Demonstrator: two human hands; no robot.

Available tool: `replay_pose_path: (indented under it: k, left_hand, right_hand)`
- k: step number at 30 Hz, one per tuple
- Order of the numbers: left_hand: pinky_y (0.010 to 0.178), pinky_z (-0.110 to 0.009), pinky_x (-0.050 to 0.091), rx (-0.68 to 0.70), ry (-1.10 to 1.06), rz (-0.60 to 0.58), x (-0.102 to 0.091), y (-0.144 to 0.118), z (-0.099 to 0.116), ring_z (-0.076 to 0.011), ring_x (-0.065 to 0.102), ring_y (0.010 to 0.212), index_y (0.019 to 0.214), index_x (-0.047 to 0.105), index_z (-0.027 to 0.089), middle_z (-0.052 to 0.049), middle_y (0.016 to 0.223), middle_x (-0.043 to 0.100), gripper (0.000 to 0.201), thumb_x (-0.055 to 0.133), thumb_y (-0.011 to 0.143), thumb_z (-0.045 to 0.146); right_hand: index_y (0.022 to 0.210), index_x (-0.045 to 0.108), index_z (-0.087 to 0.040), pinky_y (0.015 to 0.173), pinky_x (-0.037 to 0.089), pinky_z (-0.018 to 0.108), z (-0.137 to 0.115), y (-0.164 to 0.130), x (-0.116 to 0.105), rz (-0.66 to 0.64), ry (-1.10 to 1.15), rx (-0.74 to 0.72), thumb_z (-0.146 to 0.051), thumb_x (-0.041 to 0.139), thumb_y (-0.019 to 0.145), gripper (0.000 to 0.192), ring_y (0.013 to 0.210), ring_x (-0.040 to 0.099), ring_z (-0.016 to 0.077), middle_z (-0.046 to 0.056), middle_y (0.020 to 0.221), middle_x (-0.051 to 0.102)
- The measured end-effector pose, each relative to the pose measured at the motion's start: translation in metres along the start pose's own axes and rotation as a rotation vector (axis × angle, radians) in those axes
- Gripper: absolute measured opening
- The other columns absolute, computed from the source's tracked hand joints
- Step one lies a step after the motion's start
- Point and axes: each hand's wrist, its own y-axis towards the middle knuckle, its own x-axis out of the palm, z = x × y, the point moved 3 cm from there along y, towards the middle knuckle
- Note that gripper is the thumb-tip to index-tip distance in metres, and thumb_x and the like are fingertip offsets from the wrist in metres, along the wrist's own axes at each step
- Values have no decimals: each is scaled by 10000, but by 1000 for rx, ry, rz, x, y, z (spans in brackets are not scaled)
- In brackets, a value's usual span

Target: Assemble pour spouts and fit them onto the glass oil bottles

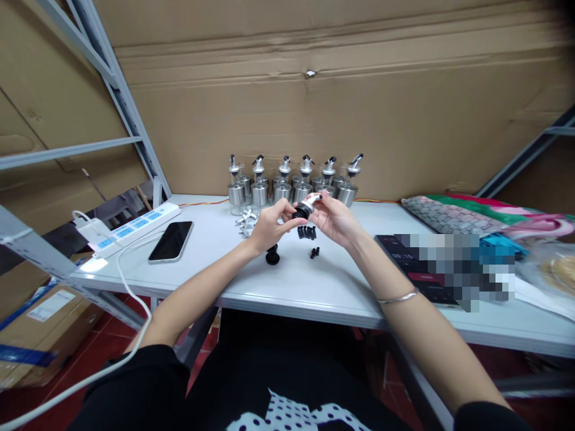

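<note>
Looking down from the head camera, both hands meet above the white table, just in front of a row of glass dispenser bottles with metal pourer tops. The left hand pinches a black rubber stopper between thumb and fingertips, while the right hand has its fingers closed round the metal pourer spout that the stopper seems to join; the exact seam is too small to make out. Held clear of the table, this piece looks light and small. The metal part should be stiff and smooth, likely slippery, so a hold on its collar seems safest; the rubber part should give a little and offer better purchase. Below the hands lie loose black plugs and another black stopper; a phone and power strip sit to the left.
</note>
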Motion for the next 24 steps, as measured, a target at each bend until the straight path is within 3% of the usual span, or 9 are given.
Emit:
replay_pose_path:
  k: [4, 9, 15, 19, 24]
  left_hand:
    - [529, -165, 425, 46, 98, 9, 0, -1, -1, -55, 521, 487, 801, 456, 183, 74, 585, 536, 391, 638, 782, 529]
    - [563, -179, 448, -6, 236, -14, 0, -2, -6, -63, 533, 547, 996, 464, 186, 43, 745, 568, 486, 648, 752, 563]
    - [630, -223, 482, 37, 447, -222, 1, -1, -4, -95, 578, 671, 1246, 453, 214, -37, 992, 559, 513, 537, 855, 534]
    - [729, -283, 488, 132, 571, -269, 1, 0, -3, -137, 606, 775, 1218, 468, 181, -91, 1093, 549, 479, 475, 890, 529]
    - [741, -289, 453, 249, 571, -284, 5, -1, -4, -171, 602, 843, 1152, 448, 137, -115, 1051, 593, 486, 424, 897, 550]
  right_hand:
    - [786, 664, -194, 767, 575, 270, -1, -1, 1, 13, 6, 20, -481, 702, 754, 292, 850, 705, 174, 19, 775, 709]
    - [786, 664, -187, 753, 577, 277, -2, -2, 1, 11, -22, 54, -470, 687, 774, 284, 838, 706, 176, 28, 771, 713]
    - [789, 679, -188, 728, 575, 275, 1, 0, -2, -11, -26, 73, -461, 730, 732, 284, 800, 701, 162, 27, 783, 724]
    - [760, 692, -190, 608, 550, 202, 3, 1, -7, 37, -79, 101, -466, 747, 706, 287, 694, 671, 114, 8, 728, 715]
    - [749, 707, -165, 507, 503, 147, 4, 2, -8, 41, -92, 125, -448, 739, 725, 286, 615, 640, 88, 30, 704, 716]
